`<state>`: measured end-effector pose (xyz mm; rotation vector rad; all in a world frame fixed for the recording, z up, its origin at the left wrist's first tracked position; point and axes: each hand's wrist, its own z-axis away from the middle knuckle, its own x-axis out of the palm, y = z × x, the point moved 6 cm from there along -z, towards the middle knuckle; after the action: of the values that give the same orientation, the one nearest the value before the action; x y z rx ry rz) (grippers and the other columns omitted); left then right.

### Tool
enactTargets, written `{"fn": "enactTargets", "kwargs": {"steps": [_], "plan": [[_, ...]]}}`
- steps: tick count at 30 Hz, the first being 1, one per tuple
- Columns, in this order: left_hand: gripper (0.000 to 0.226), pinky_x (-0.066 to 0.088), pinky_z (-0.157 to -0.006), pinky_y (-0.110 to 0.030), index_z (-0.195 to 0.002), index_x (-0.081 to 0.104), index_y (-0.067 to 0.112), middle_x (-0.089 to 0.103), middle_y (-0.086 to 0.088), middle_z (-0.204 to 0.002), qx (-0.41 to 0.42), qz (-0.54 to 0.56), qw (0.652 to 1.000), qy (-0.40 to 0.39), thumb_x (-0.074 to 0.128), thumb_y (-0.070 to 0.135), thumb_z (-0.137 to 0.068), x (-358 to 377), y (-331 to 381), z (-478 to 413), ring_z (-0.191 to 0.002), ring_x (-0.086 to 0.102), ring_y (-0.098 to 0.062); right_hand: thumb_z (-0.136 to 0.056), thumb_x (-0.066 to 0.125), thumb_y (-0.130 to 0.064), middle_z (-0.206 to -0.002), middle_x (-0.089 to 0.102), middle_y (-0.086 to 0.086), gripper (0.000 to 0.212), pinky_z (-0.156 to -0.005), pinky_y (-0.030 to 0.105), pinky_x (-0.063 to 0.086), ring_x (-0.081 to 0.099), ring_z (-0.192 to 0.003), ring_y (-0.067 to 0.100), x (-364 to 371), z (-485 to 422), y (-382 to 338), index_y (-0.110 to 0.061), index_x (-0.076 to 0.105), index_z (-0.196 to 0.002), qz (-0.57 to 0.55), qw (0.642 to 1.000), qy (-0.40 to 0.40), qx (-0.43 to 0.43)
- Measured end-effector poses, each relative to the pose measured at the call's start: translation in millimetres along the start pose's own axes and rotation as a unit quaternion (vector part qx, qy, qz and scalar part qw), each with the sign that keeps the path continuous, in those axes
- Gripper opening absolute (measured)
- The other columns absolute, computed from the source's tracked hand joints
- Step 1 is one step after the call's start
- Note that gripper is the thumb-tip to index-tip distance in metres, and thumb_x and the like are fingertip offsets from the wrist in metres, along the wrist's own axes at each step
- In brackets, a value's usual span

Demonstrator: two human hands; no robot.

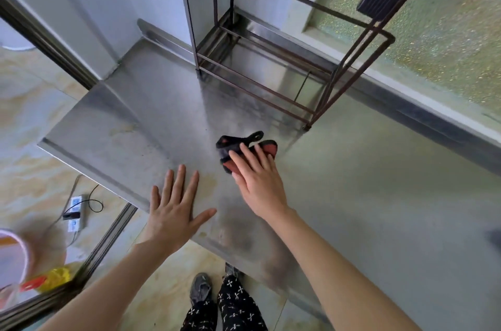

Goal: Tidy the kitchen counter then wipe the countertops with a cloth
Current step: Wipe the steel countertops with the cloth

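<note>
A stainless steel countertop (135, 119) fills the middle of the view, dull and streaked. A crumpled black and red cloth (233, 145) lies on it near the centre. My right hand (259, 181) presses flat on the cloth with straight fingers, covering its near half. My left hand (173, 208) lies flat on the bare steel to the left of the cloth, fingers spread, close to the counter's front edge.
A bare metal wire rack (271, 70) stands on the counter at the back, right behind the cloth. A frosted window (447, 40) runs along the right. A power strip with cables (76, 211), a yellow bottle (57, 276) and a pink-rimmed container (16, 254) are on the floor, left.
</note>
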<state>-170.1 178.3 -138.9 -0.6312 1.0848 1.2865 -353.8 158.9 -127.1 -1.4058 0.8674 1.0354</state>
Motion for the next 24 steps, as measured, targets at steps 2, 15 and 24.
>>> {"fn": "enactTargets", "kwargs": {"steps": [2,15,24], "plan": [[0.093,-0.008,-0.114,-0.046,-0.141,-0.022,0.031,-0.025,0.003,-0.151,-0.003,0.005,1.0,0.005,-0.006,0.084,-0.066,-0.4,-1.0,-0.1,-0.138,-0.027,-0.018,-0.096,0.029,-0.038,-0.149,0.038,0.003,0.046,-0.107,0.05,0.031,0.034,-0.135,0.033,-6.3,-8.9,24.9,-0.027,0.039,-0.14,0.018,1.0,0.014,0.02],[0.083,-0.006,-0.114,-0.039,-0.147,0.004,0.033,-0.003,0.005,-0.156,0.001,0.091,0.994,0.062,0.02,0.076,-0.079,-7.8,-10.3,6.7,-0.143,-0.01,-0.014,-0.094,0.034,-0.034,-0.147,0.04,0.002,0.046,-0.107,0.049,0.03,0.035,-0.136,0.031,12.5,-10.3,-20.2,-0.027,0.04,-0.139,0.01,0.993,-0.027,-0.113],[0.082,-0.001,-0.116,-0.039,-0.146,0.019,0.028,-0.004,0.008,-0.153,-0.06,0.131,0.987,0.072,0.01,0.073,-0.078,-14.7,-30.5,19.7,-0.144,-0.005,-0.017,-0.095,0.039,-0.03,-0.149,0.036,0.004,0.045,-0.108,0.053,0.03,0.033,-0.136,0.035,9.1,42.6,-23.6,-0.027,0.036,-0.14,-0.017,0.996,0.02,0.08]]}}
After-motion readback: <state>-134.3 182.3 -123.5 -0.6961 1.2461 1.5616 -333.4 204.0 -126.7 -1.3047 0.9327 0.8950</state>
